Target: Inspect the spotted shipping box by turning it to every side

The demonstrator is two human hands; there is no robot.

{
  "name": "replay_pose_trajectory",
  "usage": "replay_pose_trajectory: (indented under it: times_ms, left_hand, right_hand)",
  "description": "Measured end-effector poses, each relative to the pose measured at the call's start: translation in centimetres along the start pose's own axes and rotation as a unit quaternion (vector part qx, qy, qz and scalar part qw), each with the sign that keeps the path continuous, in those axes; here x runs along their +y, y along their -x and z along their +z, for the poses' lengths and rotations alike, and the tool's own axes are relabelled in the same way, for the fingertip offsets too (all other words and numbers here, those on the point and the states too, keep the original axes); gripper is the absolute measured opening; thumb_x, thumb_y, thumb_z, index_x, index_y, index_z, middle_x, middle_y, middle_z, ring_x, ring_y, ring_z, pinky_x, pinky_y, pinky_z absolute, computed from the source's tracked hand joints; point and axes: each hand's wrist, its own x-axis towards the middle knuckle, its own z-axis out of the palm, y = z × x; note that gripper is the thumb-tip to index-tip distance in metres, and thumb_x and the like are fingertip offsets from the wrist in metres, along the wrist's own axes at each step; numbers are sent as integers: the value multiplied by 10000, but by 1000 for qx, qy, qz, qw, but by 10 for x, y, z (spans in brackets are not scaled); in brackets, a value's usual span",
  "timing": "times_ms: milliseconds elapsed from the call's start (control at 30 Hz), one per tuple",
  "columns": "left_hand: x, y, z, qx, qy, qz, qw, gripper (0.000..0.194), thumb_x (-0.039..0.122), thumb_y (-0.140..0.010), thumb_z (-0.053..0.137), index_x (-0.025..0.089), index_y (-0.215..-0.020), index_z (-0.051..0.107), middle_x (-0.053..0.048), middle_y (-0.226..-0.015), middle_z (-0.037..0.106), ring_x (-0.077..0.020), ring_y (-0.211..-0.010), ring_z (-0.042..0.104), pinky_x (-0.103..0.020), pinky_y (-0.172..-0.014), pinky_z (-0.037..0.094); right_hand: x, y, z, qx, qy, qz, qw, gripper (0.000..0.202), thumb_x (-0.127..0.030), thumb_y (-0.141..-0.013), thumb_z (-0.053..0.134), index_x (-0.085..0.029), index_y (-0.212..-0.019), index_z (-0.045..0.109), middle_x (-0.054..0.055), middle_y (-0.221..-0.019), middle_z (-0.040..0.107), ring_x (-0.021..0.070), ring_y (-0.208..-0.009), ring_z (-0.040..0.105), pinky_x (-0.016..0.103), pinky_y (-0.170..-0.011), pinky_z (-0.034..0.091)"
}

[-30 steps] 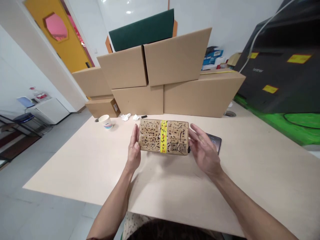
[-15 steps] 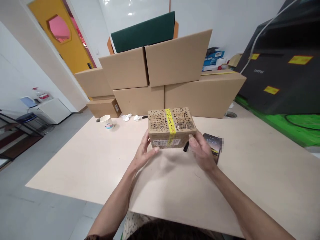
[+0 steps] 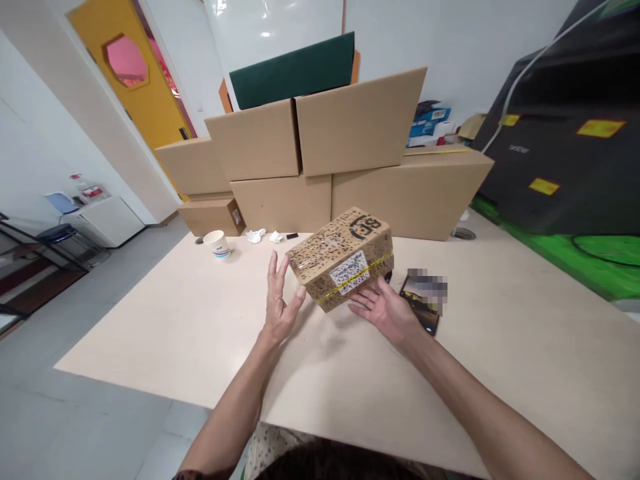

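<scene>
A small cardboard box [image 3: 345, 250] with black speckled print, a white label and thin yellow tape is held tilted above the table, its left end lower. My right hand [image 3: 387, 310] is under its right front, palm up, fingers reaching beneath and bearing it. My left hand [image 3: 281, 303] is at the left end, fingers spread upward; the thumb is close to the lower left corner, and I cannot tell if it touches. A phone [image 3: 425, 317] lies on the table by my right wrist, its upper part blurred out.
Large cardboard boxes [image 3: 360, 127] are stacked along the table's [image 3: 175, 320] back, a dark green box [image 3: 295, 70] on top. A paper cup [image 3: 216, 244], crumpled tissues [image 3: 256, 236] and a small black object [image 3: 292, 235] stand before them. A big black machine [image 3: 560, 153] is at right.
The box has turned and tilted, showing a different face with a label and large black print. My left hand has loosened and spread its fingers; my right hand has slid underneath.
</scene>
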Motion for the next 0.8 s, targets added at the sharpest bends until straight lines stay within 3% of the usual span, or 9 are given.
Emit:
replay_pose_trajectory:
  times_ms: [100,167,300,433,567,700,800]
  left_hand:
    - [-8,-1,10,-28,41,-120,992,1008,652,-867,721,320,-1677,221,-126,-1800,72,-392,-1659,74,-625,-1325,119]
    - [-14,0,18,-57,69,-170,981,1199,674,-786,794,284,-1697,119,-158,-1798,27,-398,-1660,35,-614,-1328,103]
    - [-27,-3,27,-73,86,-213,971,1339,640,-715,875,264,-1702,52,-164,-1796,-30,-365,-1663,-62,-581,-1339,12]
    - [-41,-16,29,-58,111,-252,960,1464,652,-648,916,270,-1697,-31,-187,-1789,-76,-377,-1655,-100,-574,-1334,-3]
    - [-53,-31,39,-59,131,-239,960,1645,689,-549,946,236,-1670,-169,-224,-1776,-111,-369,-1658,-105,-525,-1340,84]
    - [-55,-34,50,-79,162,-189,965,1668,666,-543,948,235,-1652,-220,-254,-1749,120,-405,-1616,237,-536,-1305,244]
    - [-52,-30,39,-86,119,-141,979,1591,595,-542,958,251,-1681,-97,-231,-1744,142,-432,-1577,296,-553,-1292,264]
  right_hand:
    - [5,-7,-7,34,-2,18,999,197,-453,-968,609,-271,-1005,673,127,-1110,739,286,-1085,736,500,-974,620]
    - [7,-9,-9,24,6,9,1000,140,-379,-919,693,-256,-981,670,138,-1114,740,286,-1074,747,494,-973,623]
    - [10,-4,-8,3,26,-5,1000,248,-272,-807,829,-257,-997,671,116,-1082,768,284,-1027,774,498,-949,642]
    - [11,2,-1,7,42,-2,999,285,-234,-786,851,-253,-1030,705,82,-1042,791,247,-931,784,449,-894,669]
    - [9,2,2,15,47,-7,999,243,-196,-764,868,-231,-953,720,63,-969,789,211,-853,777,374,-812,680]
    - [6,3,4,12,48,-6,999,214,-182,-753,861,-214,-912,721,73,-932,790,207,-817,776,342,-749,669]
    - [4,4,5,1,66,-8,998,198,-197,-724,854,-201,-880,733,87,-890,793,209,-776,768,337,-706,647]
